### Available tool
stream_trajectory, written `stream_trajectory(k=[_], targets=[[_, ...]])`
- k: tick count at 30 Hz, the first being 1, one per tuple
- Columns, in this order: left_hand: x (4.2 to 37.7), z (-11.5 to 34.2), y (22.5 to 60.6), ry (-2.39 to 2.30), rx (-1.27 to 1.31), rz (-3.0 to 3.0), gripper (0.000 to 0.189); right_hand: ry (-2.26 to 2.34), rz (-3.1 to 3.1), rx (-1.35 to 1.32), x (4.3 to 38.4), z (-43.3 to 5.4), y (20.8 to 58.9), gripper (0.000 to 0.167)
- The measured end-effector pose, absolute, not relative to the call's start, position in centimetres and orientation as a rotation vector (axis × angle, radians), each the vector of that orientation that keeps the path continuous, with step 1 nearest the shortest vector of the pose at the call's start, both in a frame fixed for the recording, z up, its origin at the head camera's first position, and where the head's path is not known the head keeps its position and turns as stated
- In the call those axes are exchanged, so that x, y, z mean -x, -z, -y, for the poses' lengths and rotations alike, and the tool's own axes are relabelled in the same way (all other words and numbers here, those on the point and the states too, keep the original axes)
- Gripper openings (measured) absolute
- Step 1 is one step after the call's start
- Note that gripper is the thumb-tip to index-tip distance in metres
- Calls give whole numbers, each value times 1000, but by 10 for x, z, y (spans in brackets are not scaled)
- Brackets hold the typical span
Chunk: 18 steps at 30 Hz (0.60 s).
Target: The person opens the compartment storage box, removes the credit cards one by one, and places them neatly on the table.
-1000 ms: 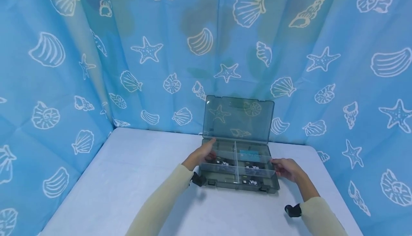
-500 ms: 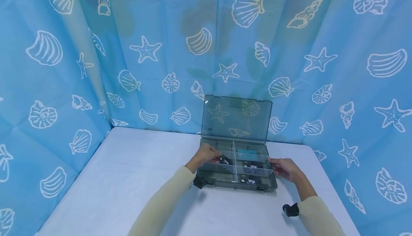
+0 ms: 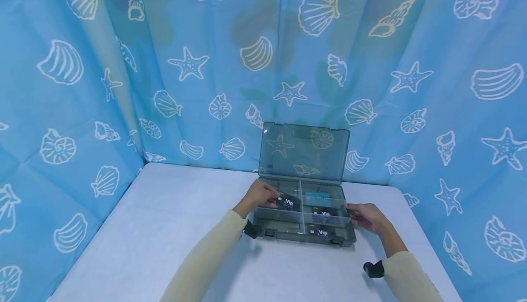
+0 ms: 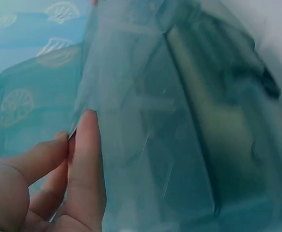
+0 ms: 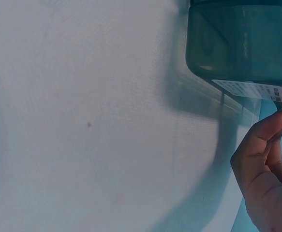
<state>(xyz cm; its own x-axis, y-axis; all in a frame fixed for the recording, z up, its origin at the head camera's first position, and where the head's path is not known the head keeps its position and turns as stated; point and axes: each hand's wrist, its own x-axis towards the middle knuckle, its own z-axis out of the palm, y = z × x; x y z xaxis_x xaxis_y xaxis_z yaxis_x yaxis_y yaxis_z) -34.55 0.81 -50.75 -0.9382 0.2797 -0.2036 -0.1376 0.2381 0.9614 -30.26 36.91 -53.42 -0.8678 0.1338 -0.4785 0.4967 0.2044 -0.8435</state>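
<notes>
My left hand [image 3: 260, 193] pinches a black card marked "Vip" [image 3: 289, 202], tilted up over the middle left compartment of a grey see-through organizer box [image 3: 284, 236]. In the left wrist view the thumb and fingers [image 4: 85, 159] meet on the card's thin edge. At the box's right side, my right hand [image 3: 366, 216] grips the side wall between thumb and fingers. Two more black "Vip" cards lie in the right compartments, one in the middle [image 3: 324, 213] and one at the front [image 3: 322, 232]. A teal card [image 3: 318, 198] lies in the back right compartment.
The box's see-through lid [image 3: 303, 153] stands raised at the back, close to a blue curtain [image 3: 214, 64] with white shells. Clear dividers [image 3: 302, 219] split the box. A white cloth [image 3: 177, 229] covers the table. A printed label [image 5: 249, 90] is on the box's side.
My left hand has drawn the "Vip" card up from the middle left compartment and turned its printed face toward me. My right hand stays at the box's right side.
</notes>
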Motion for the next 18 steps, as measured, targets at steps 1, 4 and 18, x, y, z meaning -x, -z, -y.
stream_trajectory(k=[1,4,18], targets=[[348,-4,506,-1754,-117,-2172,13,1710,-2183,-595,303,-369,534,43],[355,9,499,-1773,-68,-2150,14,1711,-2180,-597,302,-369,532,44],[385,97,509,-1936,331,-2139,26,1698,-2194,-589,304,-371,537,47]])
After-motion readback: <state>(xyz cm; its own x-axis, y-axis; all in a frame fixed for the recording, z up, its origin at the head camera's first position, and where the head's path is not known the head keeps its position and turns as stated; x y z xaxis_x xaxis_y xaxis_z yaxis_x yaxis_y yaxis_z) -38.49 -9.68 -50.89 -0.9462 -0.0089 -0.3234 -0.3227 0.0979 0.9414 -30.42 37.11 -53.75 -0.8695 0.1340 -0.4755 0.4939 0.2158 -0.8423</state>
